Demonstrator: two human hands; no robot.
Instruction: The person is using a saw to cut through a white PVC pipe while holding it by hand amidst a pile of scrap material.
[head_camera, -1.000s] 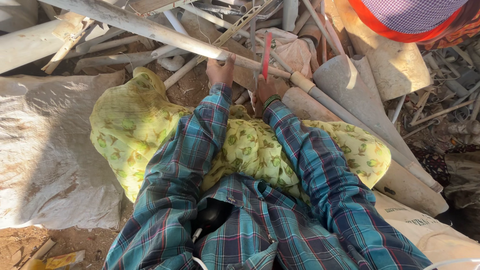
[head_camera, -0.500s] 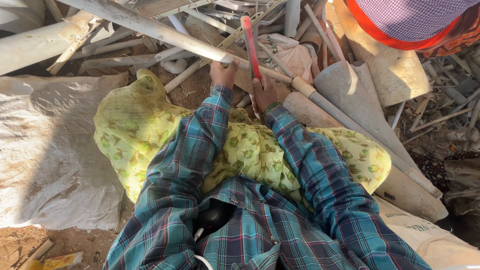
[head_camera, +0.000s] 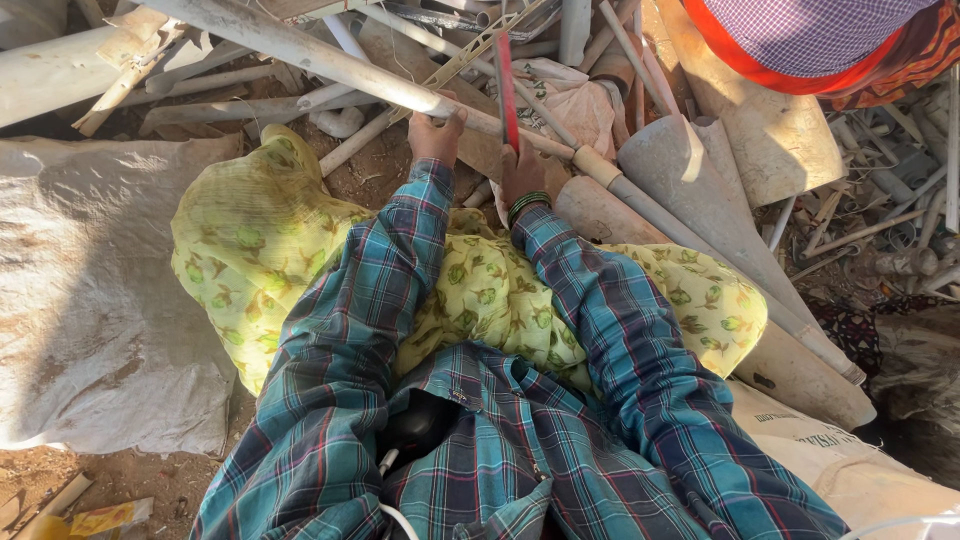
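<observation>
My left hand (head_camera: 437, 128) reaches forward and grips a long dirty white pipe (head_camera: 330, 62) that runs slantwise across the scrap pile. My right hand (head_camera: 522, 172), with green bangles at the wrist, holds a thin red-handled tool (head_camera: 505, 88) almost upright, just beyond the pipe. Both arms are in blue-green plaid sleeves. A yellow leaf-printed cloth (head_camera: 250, 260) covers my lap under the arms. The tool's lower end is hidden behind my right hand.
A heap of white and grey pipes and broken plastic (head_camera: 700, 190) fills the far side. A grey woven sack (head_camera: 90, 300) lies at the left. Another person's checked and orange clothing (head_camera: 810, 40) shows at the top right. Bare dirt lies at the bottom left.
My right hand has lifted the red tool and swung it from a slant to nearly upright. My left hand has closed on the white pipe.
</observation>
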